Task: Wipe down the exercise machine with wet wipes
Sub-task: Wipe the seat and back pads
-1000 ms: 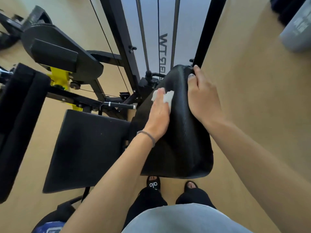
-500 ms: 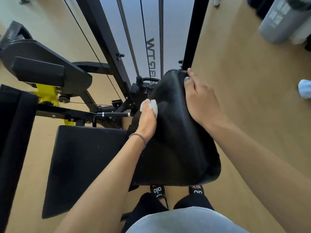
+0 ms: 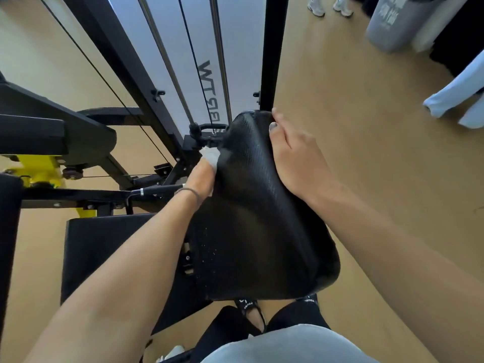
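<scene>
The exercise machine's black textured back pad (image 3: pixel 251 218) fills the middle of the view. My left hand (image 3: pixel 201 176) holds a white wet wipe (image 3: pixel 212 153) against the pad's upper left edge, with the fingers bent over the wipe. My right hand (image 3: pixel 293 155) grips the pad's upper right corner, thumb on the front face and fingers wrapped behind. Most of the wipe is hidden under my left hand.
A flat black seat pad (image 3: pixel 104 252) lies lower left. The black frame upright (image 3: pixel 272 48), cables and a yellow pivot (image 3: pixel 44 166) stand behind. A grey bin (image 3: pixel 392 22), another person's shoes (image 3: pixel 327 6) and pale blue cloth (image 3: pixel 455 93) are at the right.
My left hand has slid the wipe from the pad's front face out to its left edge. My right hand has kept its hold on the pad's top corner.
</scene>
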`<act>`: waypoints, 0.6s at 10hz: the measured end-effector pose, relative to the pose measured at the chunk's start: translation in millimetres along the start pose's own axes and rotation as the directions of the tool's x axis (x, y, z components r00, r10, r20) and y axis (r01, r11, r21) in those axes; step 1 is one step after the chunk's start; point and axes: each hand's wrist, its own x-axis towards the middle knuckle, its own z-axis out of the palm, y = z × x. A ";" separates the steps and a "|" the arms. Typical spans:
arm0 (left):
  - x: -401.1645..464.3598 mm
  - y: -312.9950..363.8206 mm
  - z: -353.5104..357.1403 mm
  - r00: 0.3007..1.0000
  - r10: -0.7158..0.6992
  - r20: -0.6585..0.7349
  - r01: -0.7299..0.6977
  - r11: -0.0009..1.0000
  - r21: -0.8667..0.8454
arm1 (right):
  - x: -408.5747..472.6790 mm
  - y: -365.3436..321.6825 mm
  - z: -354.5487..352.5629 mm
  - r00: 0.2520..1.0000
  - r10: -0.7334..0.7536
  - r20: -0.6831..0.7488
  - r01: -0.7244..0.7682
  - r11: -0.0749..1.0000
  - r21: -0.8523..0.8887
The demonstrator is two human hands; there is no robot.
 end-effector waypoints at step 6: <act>14.1 -31.8 33.5 0.999 0.036 0.013 -0.020 0.770 -0.638 | 0.5 -2.7 2.0 1.000 -0.019 -0.024 0.018 0.997 -0.074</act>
